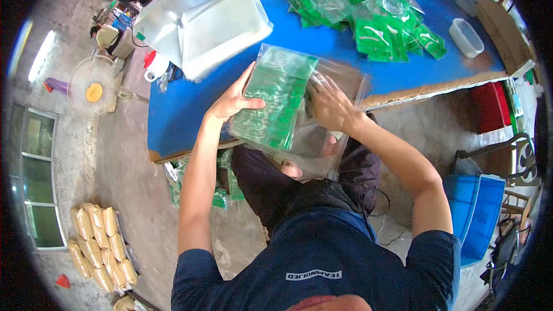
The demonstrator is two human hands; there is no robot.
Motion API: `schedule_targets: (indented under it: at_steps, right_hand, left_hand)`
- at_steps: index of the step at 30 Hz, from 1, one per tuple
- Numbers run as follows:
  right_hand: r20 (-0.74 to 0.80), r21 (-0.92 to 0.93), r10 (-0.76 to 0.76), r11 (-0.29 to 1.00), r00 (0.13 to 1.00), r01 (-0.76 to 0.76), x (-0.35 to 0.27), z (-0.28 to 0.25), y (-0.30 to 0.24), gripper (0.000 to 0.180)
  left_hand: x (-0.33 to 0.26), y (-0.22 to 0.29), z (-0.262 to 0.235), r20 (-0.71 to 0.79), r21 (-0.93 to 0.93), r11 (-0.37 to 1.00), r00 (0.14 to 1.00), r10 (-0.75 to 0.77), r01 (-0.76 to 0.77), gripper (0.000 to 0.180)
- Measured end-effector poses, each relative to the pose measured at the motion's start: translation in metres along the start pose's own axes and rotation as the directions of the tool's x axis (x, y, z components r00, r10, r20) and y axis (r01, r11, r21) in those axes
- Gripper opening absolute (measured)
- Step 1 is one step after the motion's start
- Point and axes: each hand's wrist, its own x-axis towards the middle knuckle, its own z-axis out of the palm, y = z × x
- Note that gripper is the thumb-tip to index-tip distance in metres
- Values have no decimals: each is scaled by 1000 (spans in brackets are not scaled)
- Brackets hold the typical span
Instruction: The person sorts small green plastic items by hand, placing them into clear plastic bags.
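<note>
A person handles a green-and-clear plastic packet at the near edge of a blue surface.

The left hand is clamped on the packet, thumb on top; the blurred right hand, nearer the surface's right end, lies against clear plastic, its grip impossible to tell. Green packets heap toward the surface's far side, a clear container sits near its right end, and a pale tray rests toward its left.
</note>
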Motion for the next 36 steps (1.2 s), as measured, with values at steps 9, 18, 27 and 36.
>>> schedule_targets:
  at_steps: [9,18,27,36]
  right_hand:
    - [25,225,-137,966,990,128,11,-5,-18,40]
    - [19,368,-264,899,964,238,-5,0,-75,47]
    - [-131,593,-318,734,939,331,-46,-14,-124,34]
    - [-42,746,-274,631,961,212,-66,-53,-127,26]
  left_hand:
    - [-12,-2,-16,-15,91,996,1000,9,-8,115]
    - [-4,29,-28,129,674,736,991,-39,-59,103]
    - [-12,-14,24,58,998,-38,948,312,-48,78]
    - [-20,-11,5,-163,982,141,941,298,126,71]
